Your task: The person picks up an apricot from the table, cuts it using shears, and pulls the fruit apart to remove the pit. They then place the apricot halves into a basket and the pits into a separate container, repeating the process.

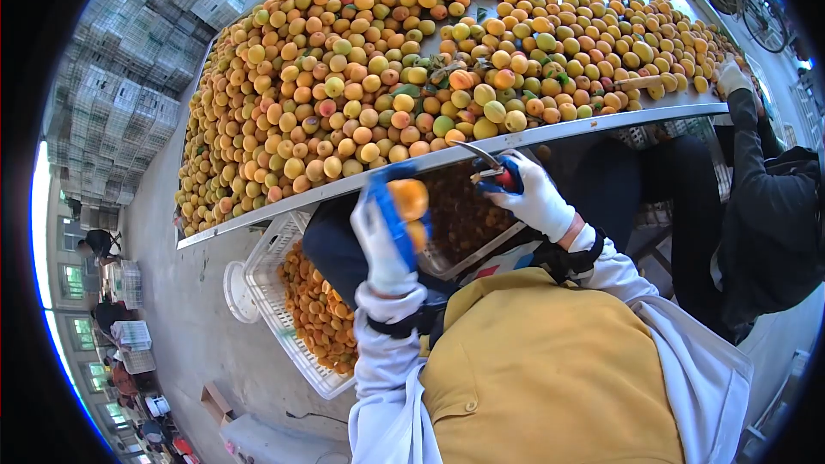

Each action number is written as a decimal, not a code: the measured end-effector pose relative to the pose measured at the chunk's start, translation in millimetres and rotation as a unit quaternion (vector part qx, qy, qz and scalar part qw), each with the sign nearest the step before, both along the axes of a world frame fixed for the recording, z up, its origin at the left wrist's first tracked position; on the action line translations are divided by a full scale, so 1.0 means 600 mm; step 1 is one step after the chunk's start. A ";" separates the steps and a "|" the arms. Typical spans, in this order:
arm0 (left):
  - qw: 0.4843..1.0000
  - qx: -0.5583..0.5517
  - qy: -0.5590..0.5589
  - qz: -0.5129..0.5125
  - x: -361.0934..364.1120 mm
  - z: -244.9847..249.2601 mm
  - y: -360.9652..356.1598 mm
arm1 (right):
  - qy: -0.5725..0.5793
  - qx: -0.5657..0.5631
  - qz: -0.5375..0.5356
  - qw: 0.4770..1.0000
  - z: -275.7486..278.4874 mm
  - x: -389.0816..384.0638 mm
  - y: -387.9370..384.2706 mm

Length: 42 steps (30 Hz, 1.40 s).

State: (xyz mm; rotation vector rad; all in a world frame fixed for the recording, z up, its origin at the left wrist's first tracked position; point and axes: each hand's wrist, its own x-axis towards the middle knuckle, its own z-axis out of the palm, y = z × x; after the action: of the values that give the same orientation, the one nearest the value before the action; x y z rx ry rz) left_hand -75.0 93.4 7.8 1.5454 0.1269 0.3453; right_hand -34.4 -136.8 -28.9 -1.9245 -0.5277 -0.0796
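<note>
- While the head view blurs the left hand, its gloved fingers can be seen curled round orange fruit, which sits above the gap between the table and the person's lap. It may be 2 pieces, though the blur makes that uncertain.
- That fruit looks light, soft and moist, likely to bruise or slip under a hard squeeze. A loose hold round the skin, with the cut faces left free, would suit it best.
- Gloved fingers of the right hand are closed on the red grip of a curved tool, its metal tip pointing towards the left hand. It seems stiff and fairly light; the grip is the safe place to hold, well back from the tip.
- Whole fruits lie heaped on the metal-edged table. Each looks firmer than opened flesh and easy to lift by its rounded sides, but the heap could roll.
- Softer orange pieces fill much of 1 white crate beside the left leg; its rim looks rigid, and a full load would be heavy. Another person's gloved hand is at the table's far right.
</note>
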 end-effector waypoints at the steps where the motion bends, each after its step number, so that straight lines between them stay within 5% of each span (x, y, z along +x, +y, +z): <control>1: 0.998 -0.025 0.043 0.040 -0.025 0.057 0.013 | 0.023 -0.019 -0.017 0.999 -0.003 -0.001 -0.003; 4: 0.982 0.038 0.022 0.185 -0.077 0.077 0.133 | 0.071 -0.021 -0.060 0.995 -0.005 -0.001 -0.017; 5: 0.956 0.140 0.038 0.257 -0.101 0.089 0.171 | 0.096 -0.003 -0.081 0.992 -0.005 0.000 -0.021; 6: 0.909 0.263 0.013 0.323 -0.130 0.020 0.306 | 0.095 0.001 -0.086 0.992 -0.003 0.000 -0.026; 7: 0.918 0.244 0.031 0.311 -0.161 -0.015 0.394 | 0.098 0.042 -0.096 0.990 -0.001 0.001 -0.033; 8: 0.848 0.441 0.131 0.262 -0.178 0.026 0.382 | 0.101 0.083 -0.106 0.986 0.000 0.004 -0.039; 10: 0.522 0.723 0.386 0.235 -0.169 0.084 0.311 | 0.073 0.069 -0.118 0.988 0.000 0.008 -0.055; 11: 0.477 0.774 0.347 0.230 -0.167 0.065 0.333 | 0.099 0.064 -0.119 0.986 0.004 0.010 -0.060; 12: 0.540 0.756 0.269 0.254 -0.140 0.069 0.302 | 0.125 0.058 -0.120 0.983 0.007 0.013 -0.064; 14: 0.793 0.583 0.101 0.146 -0.064 0.089 0.228 | 0.081 0.048 -0.121 0.988 0.008 0.014 -0.066; 16: 0.791 0.610 -0.008 0.056 0.038 0.087 0.141 | 0.059 0.063 -0.118 0.989 0.013 0.013 -0.064; 20: 0.818 0.569 -0.035 -0.076 0.224 0.035 -0.017 | 0.064 0.084 -0.111 0.988 0.032 -0.003 -0.073; 24: 0.667 0.728 0.106 -0.116 0.339 -0.014 -0.107 | 0.076 0.072 -0.134 0.985 0.042 -0.022 -0.098; 26: 0.716 0.670 0.143 -0.135 0.368 -0.040 -0.113 | 0.123 0.058 -0.141 0.981 0.043 -0.028 -0.111; 29: 0.698 0.688 0.120 -0.159 0.368 -0.034 -0.113 | 0.146 0.074 -0.140 0.977 0.042 -0.031 -0.114; 31: 0.735 0.663 0.077 -0.122 0.346 -0.021 -0.106 | 0.145 0.070 -0.139 0.977 0.038 -0.028 -0.111; 34: 0.923 0.358 -0.038 -0.134 0.303 -0.022 -0.079 | 0.088 0.065 -0.132 0.985 0.036 -0.026 -0.096; 36: 0.980 0.080 -0.056 -0.173 0.268 -0.033 -0.077 | 0.066 0.057 -0.117 0.989 0.047 -0.022 -0.084; 38: 0.973 -0.115 0.008 -0.200 0.211 0.015 -0.088 | 0.060 0.055 -0.106 0.991 0.043 -0.016 -0.065; 42: 0.953 -0.210 0.009 -0.219 0.154 0.038 -0.092 | 0.038 0.042 -0.074 0.996 0.054 -0.012 -0.018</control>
State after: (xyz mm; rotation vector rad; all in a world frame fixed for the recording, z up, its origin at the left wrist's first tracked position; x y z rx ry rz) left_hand 17.2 38.1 30.3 1.1137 -0.1233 -0.0510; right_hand -41.8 -147.4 3.7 -1.8740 -0.3247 -0.1221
